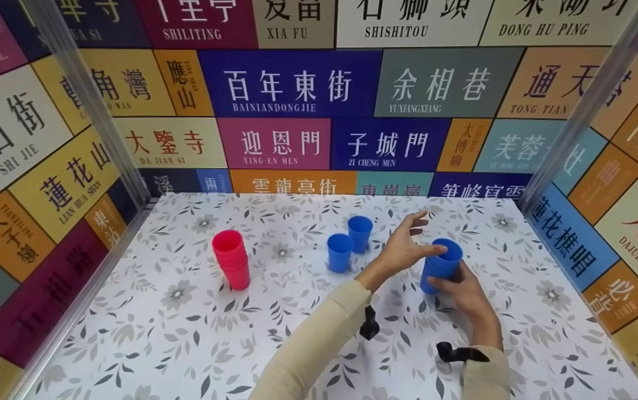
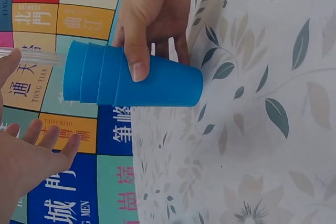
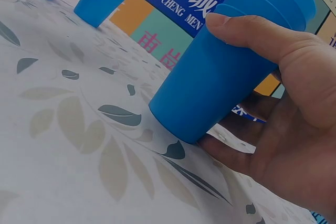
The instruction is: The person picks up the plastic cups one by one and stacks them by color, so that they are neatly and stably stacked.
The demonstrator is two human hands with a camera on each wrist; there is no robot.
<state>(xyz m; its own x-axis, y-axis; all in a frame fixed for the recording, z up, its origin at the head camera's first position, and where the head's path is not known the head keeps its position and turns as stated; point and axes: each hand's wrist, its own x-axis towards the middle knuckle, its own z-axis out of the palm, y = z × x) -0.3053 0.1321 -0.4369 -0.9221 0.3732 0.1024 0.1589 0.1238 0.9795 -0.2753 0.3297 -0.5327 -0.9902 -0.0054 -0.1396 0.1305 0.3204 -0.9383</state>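
My right hand (image 1: 471, 294) grips a nested stack of blue plastic cups (image 2: 168, 85) around its lower part. Its thumb lies across the near side below the stacked rims, as the right wrist view shows. The stack stands mouth up in the head view. My left hand (image 1: 402, 250) is beside the stack's top, with fingers spread and thumb extended toward the rim. In the left wrist view, this left hand (image 2: 31, 169) appears apart from the cups and holds nothing. Two more blue cups, a nearer one (image 1: 340, 254) and a farther one (image 1: 361, 236), stand upright left of my left hand.
A nested stack of red cups (image 1: 232, 261) stands on the left part of the table. The white tablecloth (image 1: 185, 344) has a grey leaf and flower print. Colourful sign-covered panels (image 1: 296, 83) enclose the table's back and sides, with metal posts (image 1: 96, 111) at the corners.
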